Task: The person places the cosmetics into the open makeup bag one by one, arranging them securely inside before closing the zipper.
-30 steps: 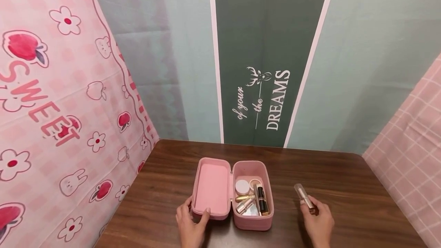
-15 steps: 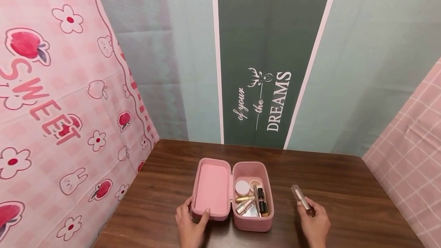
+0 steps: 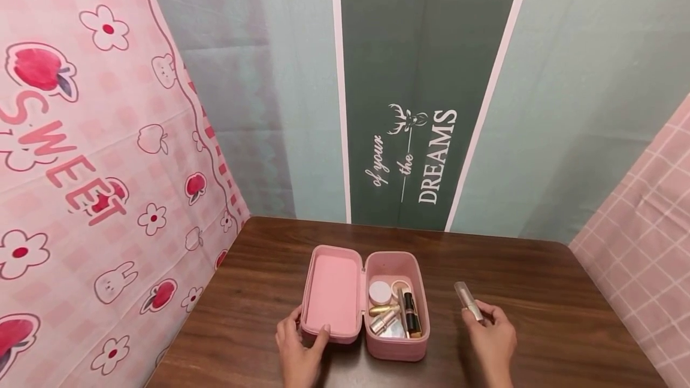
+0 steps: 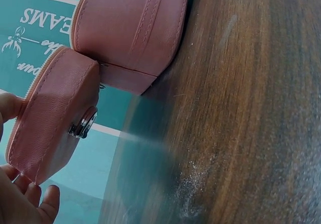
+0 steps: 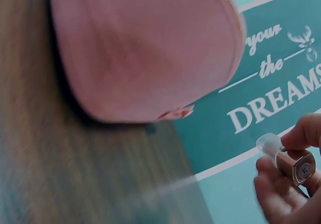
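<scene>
A pink makeup case [image 3: 397, 349] stands unzipped on the table, its lid [image 3: 334, 289] folded out to the left. My left hand [image 3: 300, 353] grips the lid's near left corner, thumb over the rim and fingers underneath. In the left wrist view a metal handle fitting [image 4: 84, 123] shows on the lid's outside. To the right of the case, my right hand [image 3: 493, 343] pinches a lipstick [image 3: 468, 302] with a clear cap pointing away from me. Inside the case lie a white round jar [image 3: 380, 293], a gold tube [image 3: 383, 310], another lipstick [image 3: 384, 321] and a black tube [image 3: 411, 313].
The dark wooden table [image 3: 560, 310] extends on both sides of the case. Behind it hangs a green curtain [image 3: 399, 76] with printed words. Patterned pink cloths hang at the left [image 3: 124, 154] and right [image 3: 641, 238].
My right hand has shifted slightly left with the lipstick, and its fingers have moved a little on it. My left hand keeps its hold on the lid.
</scene>
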A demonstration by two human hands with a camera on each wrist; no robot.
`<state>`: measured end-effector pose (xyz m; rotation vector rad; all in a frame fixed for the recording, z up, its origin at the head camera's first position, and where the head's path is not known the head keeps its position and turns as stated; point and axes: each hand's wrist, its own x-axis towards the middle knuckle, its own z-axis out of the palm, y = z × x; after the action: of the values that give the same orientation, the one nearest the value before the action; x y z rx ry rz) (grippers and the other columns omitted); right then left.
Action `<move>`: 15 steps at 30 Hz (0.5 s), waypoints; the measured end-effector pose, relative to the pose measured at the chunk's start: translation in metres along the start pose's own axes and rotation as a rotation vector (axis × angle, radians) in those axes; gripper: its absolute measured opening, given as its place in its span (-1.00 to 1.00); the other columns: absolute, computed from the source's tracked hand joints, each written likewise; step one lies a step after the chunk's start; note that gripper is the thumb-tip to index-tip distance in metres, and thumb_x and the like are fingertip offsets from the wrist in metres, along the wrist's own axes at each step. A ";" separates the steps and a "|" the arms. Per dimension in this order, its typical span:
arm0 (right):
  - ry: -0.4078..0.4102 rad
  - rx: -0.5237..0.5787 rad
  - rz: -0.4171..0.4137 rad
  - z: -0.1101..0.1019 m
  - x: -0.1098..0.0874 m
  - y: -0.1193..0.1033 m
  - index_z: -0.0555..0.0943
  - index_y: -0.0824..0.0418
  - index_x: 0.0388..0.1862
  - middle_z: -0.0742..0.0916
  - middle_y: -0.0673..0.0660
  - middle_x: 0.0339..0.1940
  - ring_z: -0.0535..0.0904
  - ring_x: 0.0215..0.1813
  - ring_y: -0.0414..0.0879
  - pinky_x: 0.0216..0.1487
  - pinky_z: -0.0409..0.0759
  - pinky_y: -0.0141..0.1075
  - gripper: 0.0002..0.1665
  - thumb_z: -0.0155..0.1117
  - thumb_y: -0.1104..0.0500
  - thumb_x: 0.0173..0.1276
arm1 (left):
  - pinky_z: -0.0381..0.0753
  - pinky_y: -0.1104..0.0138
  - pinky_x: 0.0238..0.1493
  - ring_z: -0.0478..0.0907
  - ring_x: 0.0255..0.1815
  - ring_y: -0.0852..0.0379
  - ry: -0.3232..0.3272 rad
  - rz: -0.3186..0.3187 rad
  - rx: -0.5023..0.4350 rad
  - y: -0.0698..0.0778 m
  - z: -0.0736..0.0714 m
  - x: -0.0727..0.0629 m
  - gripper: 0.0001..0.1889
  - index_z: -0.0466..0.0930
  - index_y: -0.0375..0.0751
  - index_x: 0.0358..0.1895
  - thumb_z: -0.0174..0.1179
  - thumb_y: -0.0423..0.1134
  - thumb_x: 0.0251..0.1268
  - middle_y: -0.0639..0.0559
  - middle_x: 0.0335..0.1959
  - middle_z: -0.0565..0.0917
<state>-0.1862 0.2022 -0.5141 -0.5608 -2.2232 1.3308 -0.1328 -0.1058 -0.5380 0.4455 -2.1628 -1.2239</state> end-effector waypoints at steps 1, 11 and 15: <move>-0.007 0.010 0.002 0.000 0.001 -0.003 0.64 0.32 -0.25 0.71 0.25 -0.26 0.39 -0.52 -0.62 -0.50 0.35 -0.58 -0.70 0.40 0.25 -0.01 | 0.30 0.30 -0.26 0.24 -0.14 0.12 0.002 0.004 -0.001 0.000 0.000 0.000 -0.34 0.46 -0.25 0.07 0.50 -0.25 -0.25 0.01 -0.19 0.37; -0.063 0.038 0.008 0.007 0.005 -0.024 0.65 0.35 -0.24 0.70 0.23 -0.32 0.46 -0.49 -0.37 -0.55 0.40 -0.51 -0.70 0.41 0.20 0.05 | 0.29 0.32 -0.25 0.23 -0.13 0.15 0.009 0.013 -0.012 0.001 0.000 0.002 -0.33 0.46 -0.24 0.07 0.51 -0.26 -0.27 0.01 -0.18 0.37; -0.073 0.029 -0.023 0.008 0.006 -0.028 0.66 0.34 -0.24 0.71 0.20 -0.33 0.45 -0.48 -0.37 -0.52 0.37 -0.52 -0.70 0.41 0.22 0.05 | 0.29 0.34 -0.26 0.24 -0.15 0.13 0.011 0.024 -0.021 0.001 0.000 0.001 -0.33 0.47 -0.25 0.06 0.52 -0.26 -0.27 0.00 -0.19 0.37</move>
<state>-0.1985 0.1875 -0.4915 -0.4812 -2.2578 1.3907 -0.1332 -0.1057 -0.5364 0.4149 -2.1381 -1.2268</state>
